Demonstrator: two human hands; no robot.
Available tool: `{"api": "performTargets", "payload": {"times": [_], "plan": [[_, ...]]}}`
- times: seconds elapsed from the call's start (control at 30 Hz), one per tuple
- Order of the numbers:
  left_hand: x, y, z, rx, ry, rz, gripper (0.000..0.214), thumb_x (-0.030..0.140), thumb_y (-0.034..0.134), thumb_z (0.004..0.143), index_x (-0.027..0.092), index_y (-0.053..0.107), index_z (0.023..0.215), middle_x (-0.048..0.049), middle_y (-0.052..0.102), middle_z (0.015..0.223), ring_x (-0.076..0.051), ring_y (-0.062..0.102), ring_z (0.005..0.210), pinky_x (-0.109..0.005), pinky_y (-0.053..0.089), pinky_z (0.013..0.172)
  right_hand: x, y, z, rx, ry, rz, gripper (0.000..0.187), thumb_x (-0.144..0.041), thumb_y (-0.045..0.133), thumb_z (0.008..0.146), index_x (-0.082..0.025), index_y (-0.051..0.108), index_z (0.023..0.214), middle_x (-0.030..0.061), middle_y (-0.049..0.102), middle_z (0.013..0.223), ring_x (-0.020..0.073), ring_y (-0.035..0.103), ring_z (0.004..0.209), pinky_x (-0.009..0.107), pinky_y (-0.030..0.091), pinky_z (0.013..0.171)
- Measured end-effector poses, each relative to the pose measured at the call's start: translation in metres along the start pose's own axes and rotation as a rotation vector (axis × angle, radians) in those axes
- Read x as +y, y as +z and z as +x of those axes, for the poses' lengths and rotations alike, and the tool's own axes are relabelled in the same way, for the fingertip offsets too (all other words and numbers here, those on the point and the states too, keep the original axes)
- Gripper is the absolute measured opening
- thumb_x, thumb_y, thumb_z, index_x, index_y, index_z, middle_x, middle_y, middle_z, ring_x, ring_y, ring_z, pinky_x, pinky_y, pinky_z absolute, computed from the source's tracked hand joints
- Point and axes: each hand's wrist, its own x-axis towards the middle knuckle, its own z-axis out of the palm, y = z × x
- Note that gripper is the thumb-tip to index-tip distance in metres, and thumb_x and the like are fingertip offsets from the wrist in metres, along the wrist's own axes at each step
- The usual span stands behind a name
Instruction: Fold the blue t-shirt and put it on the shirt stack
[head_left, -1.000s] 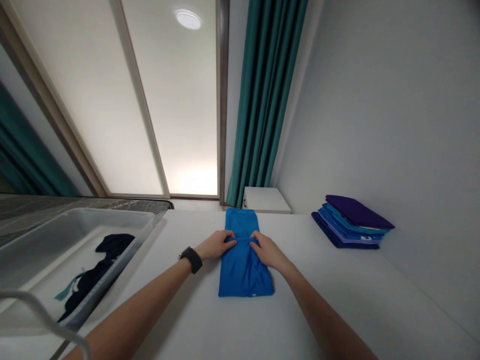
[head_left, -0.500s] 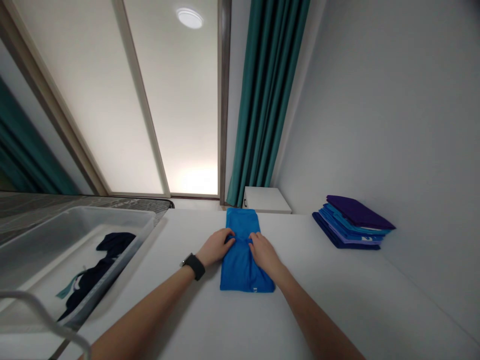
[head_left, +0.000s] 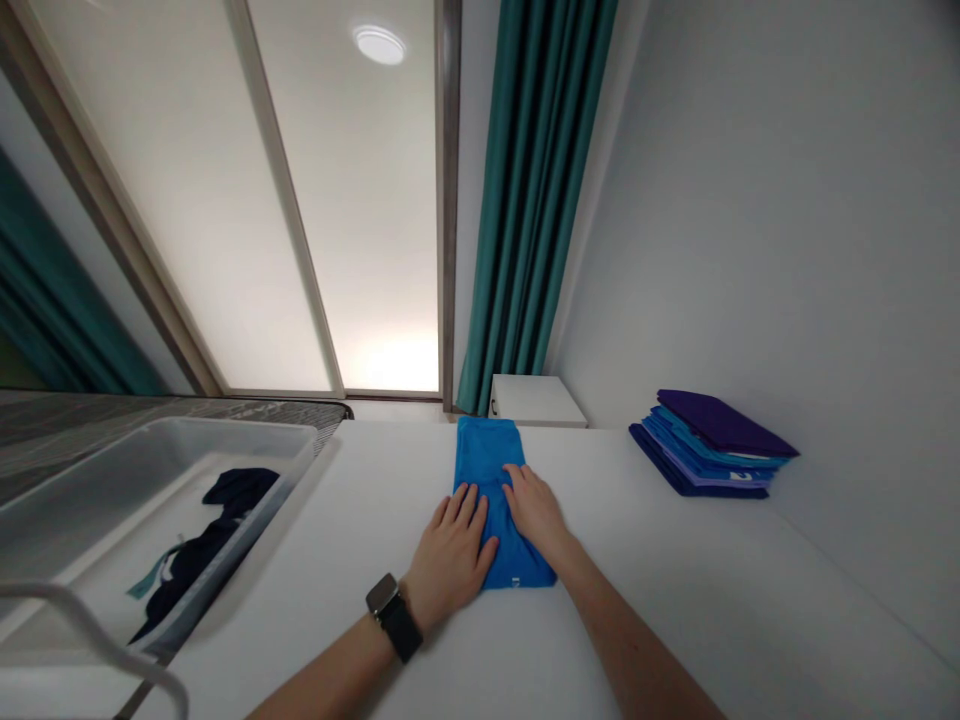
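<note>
A folded bright blue garment (head_left: 487, 452) lies lengthwise on the white table (head_left: 675, 580), straight in front of me. My left hand (head_left: 451, 553), with a black watch on its wrist, lies flat and open on the near left part of the cloth. My right hand (head_left: 534, 505) rests beside it on the cloth's right half, fingers stretched forward and open. Both palms press down on the fabric. The near end of the garment shows a small white tag between my wrists.
A stack of folded blue and purple clothes (head_left: 712, 442) sits at the right by the wall. A clear plastic bin (head_left: 112, 520) at the left holds dark garments (head_left: 202, 540). A small white cabinet (head_left: 536, 400) and teal curtain (head_left: 525, 200) stand beyond the table's far edge.
Both hands have let go of the pinched fold in the middle of the cloth. The left hand slid back toward me and flattened; the right hand now lies flat too.
</note>
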Motion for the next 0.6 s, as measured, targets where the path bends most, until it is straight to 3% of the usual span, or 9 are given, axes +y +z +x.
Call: {"api": "performTargets", "payload": {"times": [0.23,0.37,0.6], "plan": [[0.002,-0.002,-0.002,0.007,-0.033,-0.062,0.054,0.043,0.034,0.097,0.014,0.044,0.141,-0.0133,0.040,0.149,-0.031,0.032,0.139,-0.050,0.033,0.108,0.010,-0.004,-0.002,-0.007,0.058,-0.010,0.035,-0.031,0.038,0.098,-0.018,0.051,0.128,0.0132,0.058,0.116,0.0235,0.058,0.105,0.032,0.041,0.088],[0.002,-0.001,-0.002,0.017,-0.038,-0.097,0.053,0.043,0.035,0.096,0.015,0.044,0.141,-0.0131,0.040,0.149,-0.031,0.033,0.138,-0.050,0.034,0.108,0.020,-0.001,-0.002,0.034,0.062,0.074,0.034,-0.024,0.038,0.096,-0.018,0.052,0.126,0.0125,0.057,0.114,0.0226,0.057,0.106,0.031,0.041,0.089],[-0.001,-0.002,-0.002,0.033,-0.044,-0.118,0.052,0.043,0.036,0.097,0.015,0.045,0.140,-0.0129,0.042,0.148,-0.030,0.034,0.138,-0.050,0.032,0.109,0.036,-0.013,-0.002,0.224,0.127,0.222,0.034,-0.018,0.032,0.093,-0.018,0.060,0.114,0.0098,0.058,0.105,0.0210,0.057,0.100,0.031,0.042,0.089]]}}
